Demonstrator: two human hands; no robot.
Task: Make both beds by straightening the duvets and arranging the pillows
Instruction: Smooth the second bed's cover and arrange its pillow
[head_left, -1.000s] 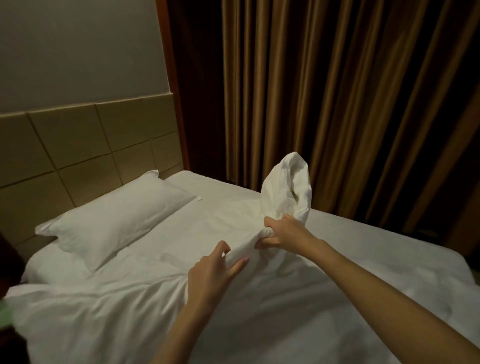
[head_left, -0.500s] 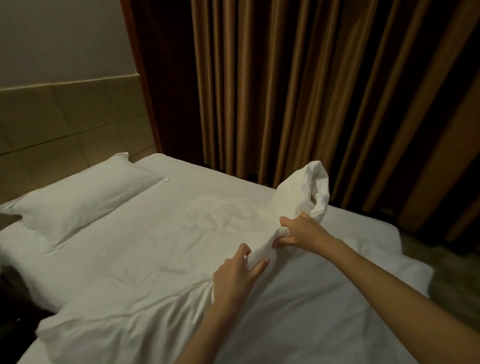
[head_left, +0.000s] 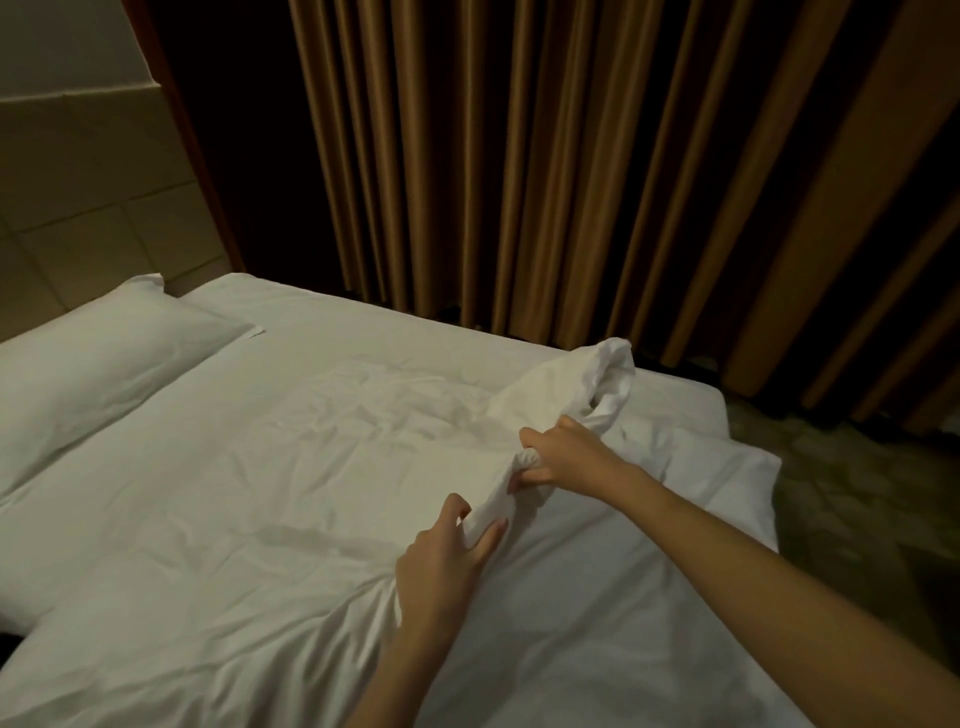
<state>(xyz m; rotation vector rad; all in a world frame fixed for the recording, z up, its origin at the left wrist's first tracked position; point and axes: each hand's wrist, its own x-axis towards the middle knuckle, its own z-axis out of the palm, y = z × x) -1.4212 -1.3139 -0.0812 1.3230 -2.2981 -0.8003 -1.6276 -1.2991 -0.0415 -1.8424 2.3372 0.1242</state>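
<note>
The work on this bed is only partly done, as far as I can judge. The white, soft cotton duvet (head_left: 291, 467) covers most of the white mattress (head_left: 675, 400), but it is not yet flat: many small wrinkles lie in its middle, and one part is gathered into a twisted rope of cloth that rises into a loose bunch on the side nearest the brown pleated curtain (head_left: 519, 156).

Both hands hold this gathered part. The left hand (head_left: 441, 566) has its fingers and thumb curled around the lower end of the twisted cloth. The right hand (head_left: 566, 457) grips the same rope closer to the curtain, just below the raised bunch.

The white rectangular pillow (head_left: 98, 364) lies at the head of the bed, far from the curtain and next to the tan padded headboard (head_left: 78, 197). It looks rather straight, so perhaps it needs only a small correction.

What remains here, I think, is to spread the bunched part out towards the curtain side and smooth the wrinkles. A second bed does not appear in this view, so I cannot tell its state.
</note>
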